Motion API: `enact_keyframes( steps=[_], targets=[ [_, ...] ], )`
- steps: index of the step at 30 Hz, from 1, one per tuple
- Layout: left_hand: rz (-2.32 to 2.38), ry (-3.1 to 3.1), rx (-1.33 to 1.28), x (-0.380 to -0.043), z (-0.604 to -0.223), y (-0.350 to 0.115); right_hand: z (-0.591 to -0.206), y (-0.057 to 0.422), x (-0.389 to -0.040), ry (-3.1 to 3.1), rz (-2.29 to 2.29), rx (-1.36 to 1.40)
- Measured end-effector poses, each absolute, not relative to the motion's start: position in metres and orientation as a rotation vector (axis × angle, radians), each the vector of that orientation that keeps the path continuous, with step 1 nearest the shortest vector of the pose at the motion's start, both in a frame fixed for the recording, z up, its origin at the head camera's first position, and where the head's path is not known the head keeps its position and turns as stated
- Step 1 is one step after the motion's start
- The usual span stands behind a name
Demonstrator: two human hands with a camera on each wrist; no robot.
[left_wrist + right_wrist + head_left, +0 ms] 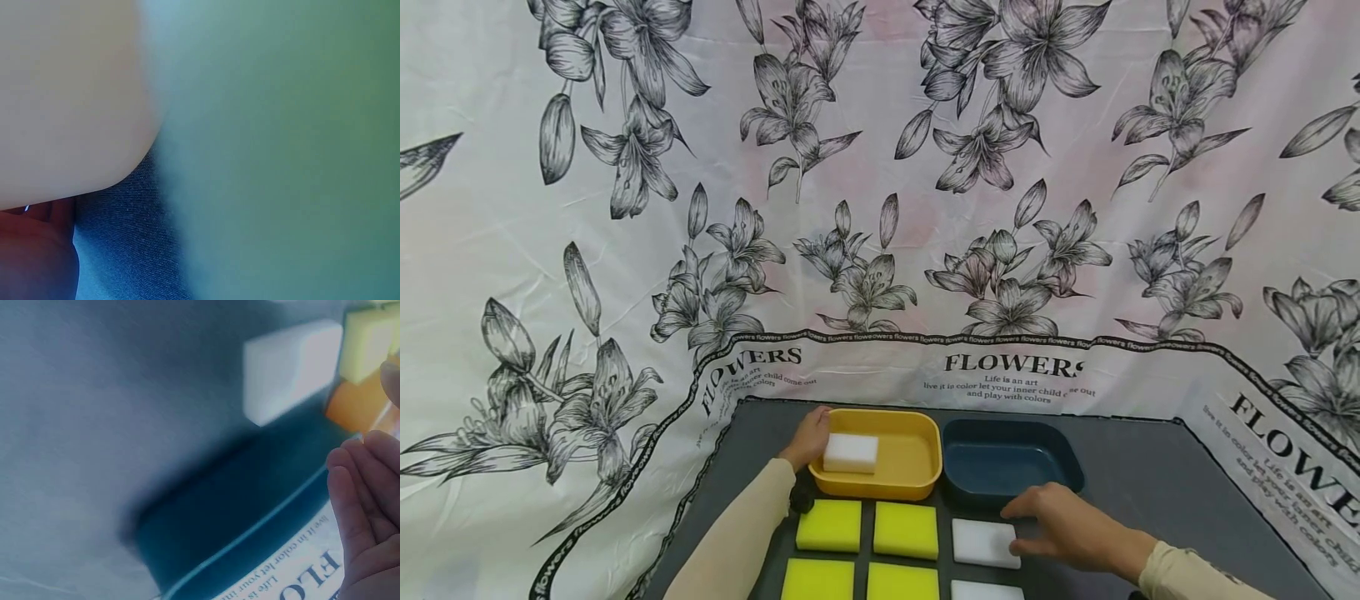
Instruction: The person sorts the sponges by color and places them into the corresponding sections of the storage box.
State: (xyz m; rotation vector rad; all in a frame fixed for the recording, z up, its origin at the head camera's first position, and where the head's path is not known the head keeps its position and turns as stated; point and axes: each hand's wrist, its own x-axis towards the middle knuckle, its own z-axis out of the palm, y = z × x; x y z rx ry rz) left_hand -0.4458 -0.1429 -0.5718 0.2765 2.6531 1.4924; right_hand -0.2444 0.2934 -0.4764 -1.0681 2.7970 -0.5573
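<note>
At the back of the grey table, my left hand (pixel 808 437) holds the left side of a yellow plastic bin (pixel 906 482). A white sponge block (pixel 851 452) sits inside that bin, against its left end. The left wrist view is mostly filled by blurred close surfaces, with part of the hand (pixel 37 262) at the lower left. My right hand (pixel 1067 527) is over the right edge of another white sponge (pixel 977 542), thumb and fingers spread apart with nothing between them. In the right wrist view, its fingers (pixel 359 506) extend beside the dark blue bin (pixel 219 506).
The dark blue bin (pixel 951 475) stands right of the yellow one. Yellow sponges (pixel 829 527) lie in two columns in front, with a further white sponge (pixel 987 591) at the bottom edge. Flower-printed cloth (pixel 880 175) hangs behind the table and along its sides.
</note>
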Motion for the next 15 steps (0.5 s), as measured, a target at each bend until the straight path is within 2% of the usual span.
enact_keyframes(
  steps=[9, 15],
  targets=[
    [1.484, 2.66, 0.274, -0.444, -0.568, -0.143, -0.5, 0.303, -0.224, 2.699, -0.601, -1.028],
    [1.491, 2.658, 0.277, -0.443, -0.568, -0.142, -0.511, 0.302, -0.215, 2.564, -0.749, -0.826]
  ],
)
